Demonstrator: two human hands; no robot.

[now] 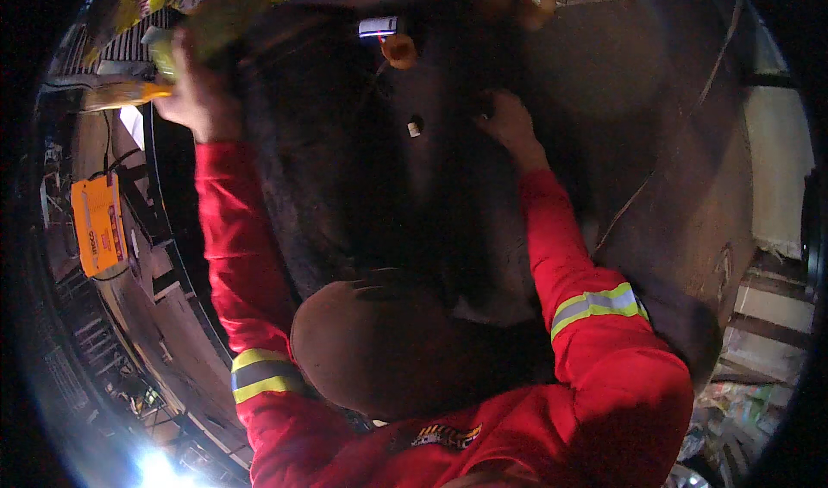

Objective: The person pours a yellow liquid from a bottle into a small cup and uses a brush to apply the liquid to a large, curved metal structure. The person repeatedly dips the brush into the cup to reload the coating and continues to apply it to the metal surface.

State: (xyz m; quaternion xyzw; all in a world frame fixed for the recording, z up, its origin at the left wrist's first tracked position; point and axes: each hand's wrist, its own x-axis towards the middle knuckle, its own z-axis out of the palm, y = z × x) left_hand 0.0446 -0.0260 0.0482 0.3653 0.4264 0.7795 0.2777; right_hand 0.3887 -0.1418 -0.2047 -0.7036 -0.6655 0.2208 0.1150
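Note:
My left hand [200, 100] is stretched to the far left, blurred by motion. It is beside an orange-ended, elongated object [136, 95] and a blurred yellow-green thing [162, 57]; whether its fingers hold either one cannot be made out. On the right, my right hand [511, 128] is low over a dark surface [345, 160], its visible fingers apart and partly in shadow, with nothing seen in them. Between the hands lies a small pale cylindrical piece [414, 129]. Farther off, a white-and-blue cylindrical container [378, 28] lies against a round orange-brown object [399, 51].
An orange box [99, 225] stands at the left among cluttered items. A thin cord [634, 197] runs down the right side. Near my body is a rounded brown shape [371, 350]. A bright light [159, 469] glares at the lower left.

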